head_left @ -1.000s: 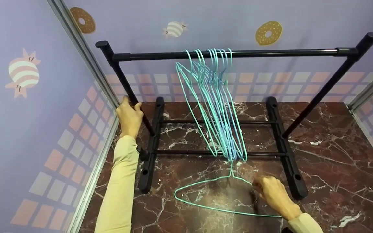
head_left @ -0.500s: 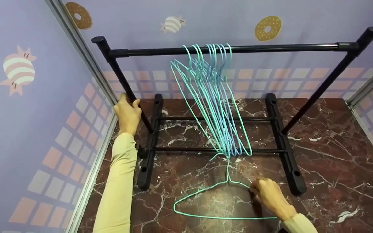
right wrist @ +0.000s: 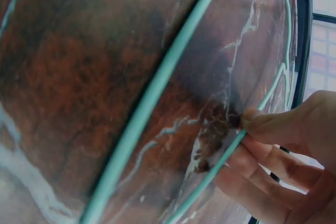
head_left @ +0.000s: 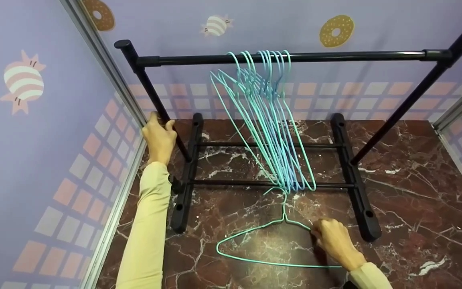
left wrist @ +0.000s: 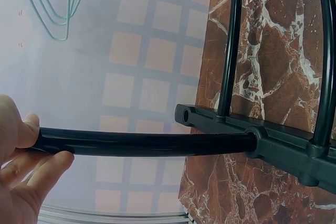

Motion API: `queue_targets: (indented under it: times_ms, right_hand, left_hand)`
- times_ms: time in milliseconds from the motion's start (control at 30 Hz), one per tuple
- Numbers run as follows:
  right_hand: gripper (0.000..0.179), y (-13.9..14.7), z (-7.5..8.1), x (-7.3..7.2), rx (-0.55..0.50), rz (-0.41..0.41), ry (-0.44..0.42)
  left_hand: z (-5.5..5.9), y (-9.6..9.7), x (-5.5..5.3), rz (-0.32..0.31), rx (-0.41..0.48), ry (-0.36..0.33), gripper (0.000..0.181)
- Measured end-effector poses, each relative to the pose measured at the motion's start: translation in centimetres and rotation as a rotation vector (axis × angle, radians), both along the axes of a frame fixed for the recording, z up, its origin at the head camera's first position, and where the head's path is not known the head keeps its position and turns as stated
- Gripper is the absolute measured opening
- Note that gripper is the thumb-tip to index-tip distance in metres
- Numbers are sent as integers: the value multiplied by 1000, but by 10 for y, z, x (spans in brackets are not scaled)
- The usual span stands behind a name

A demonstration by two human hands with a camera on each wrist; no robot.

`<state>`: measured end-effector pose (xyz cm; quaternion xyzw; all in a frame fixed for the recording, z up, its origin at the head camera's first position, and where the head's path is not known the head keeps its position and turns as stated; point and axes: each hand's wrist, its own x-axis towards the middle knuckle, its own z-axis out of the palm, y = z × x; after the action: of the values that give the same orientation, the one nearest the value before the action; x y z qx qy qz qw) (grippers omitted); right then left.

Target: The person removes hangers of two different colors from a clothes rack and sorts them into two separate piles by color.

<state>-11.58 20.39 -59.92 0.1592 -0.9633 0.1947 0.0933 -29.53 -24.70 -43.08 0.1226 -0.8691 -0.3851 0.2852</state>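
Observation:
My left hand [head_left: 159, 139] grips the left upright post [left wrist: 142, 144] of a black clothes rack, thumb and fingers curled round it in the left wrist view. With my right hand [head_left: 332, 240] I pinch the right shoulder of a mint-green wire clothes hanger [head_left: 251, 261]. That hanger is in front of the rack, its hook pointing left just below the hung hangers. Thumb and fingers meet on its wire [right wrist: 226, 156] in the right wrist view. Several green and blue hangers [head_left: 269, 120] hang bunched near the middle of the rack's top bar [head_left: 355, 56].
The rack's two black feet [head_left: 355, 188] stand on a brown marble-patterned floor [head_left: 411, 208], joined by two low crossbars [head_left: 223, 183]. A lilac wall [head_left: 74, 52] runs close beside my left arm, and another stands behind the rack.
The held hanger's hook, largely hidden behind the hung hangers' lower ends at first, now shows curving left. The hung hangers have swayed slightly. My left hand keeps its grip on the post.

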Motion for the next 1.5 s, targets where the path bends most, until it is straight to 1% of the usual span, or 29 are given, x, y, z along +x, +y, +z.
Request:
queue_targets:
  times_ms: [133, 267, 333, 400, 467, 533, 633, 700, 800, 900, 1033, 1100, 1167, 1300, 1400, 1500]
  right_hand:
    - [31, 2, -3, -1, 2, -21, 16]
    - [24, 4, -3, -3, -13, -47, 18]
    - [19, 6, 1, -5, -33, -61, 28]
    - [16, 7, 9, -8, -75, -77, 41]
    - [15, 7, 22, -13, -139, -92, 52]
    - [14, 7, 39, -18, -222, -96, 64]
    - [15, 6, 66, -28, -301, -86, 122]
    - [17, 6, 83, -35, -323, -67, 176]
    - [19, 3, 107, -46, -323, -46, 246]
    - [19, 1, 131, -54, -337, -36, 256]
    - [18, -3, 162, -65, -378, -34, 220]
    - [18, -6, 176, -71, -390, -33, 217]
    - [17, -10, 188, -76, -396, -27, 216]
    - [17, -21, 207, -84, -398, -23, 225]
    - [17, -30, 218, -88, -388, -15, 226]
    - [17, -38, 225, -92, -368, -2, 218]
  left_hand:
    - [0, 1, 0, 0, 1, -9, 23]
    - [0, 1, 0, -3, 1, -11, 24]
    - [0, 1, 0, -2, 1, -7, 23]
    - [0, 1, 0, -2, -1, 0, 23]
    - [1, 0, 0, 2, -5, 5, 24]
    - [1, 0, 0, 4, -9, 7, 25]
    - [1, -1, 0, 8, -15, 12, 27]
    - [0, -1, 1, 11, -18, 15, 27]
    - [-1, -2, 1, 10, -9, 17, 26]
    - [-2, -2, 1, 7, -5, 16, 26]
    - [-2, -1, 0, -1, 7, 15, 25]
    - [-2, -1, 0, -5, 14, 13, 24]
    - [-3, -1, 1, -6, 14, 10, 24]
    - [-3, -2, 0, -5, 14, 6, 24]
    - [-3, -1, 0, -1, 12, 5, 24]
    - [-2, 0, 0, -4, 11, 3, 25]
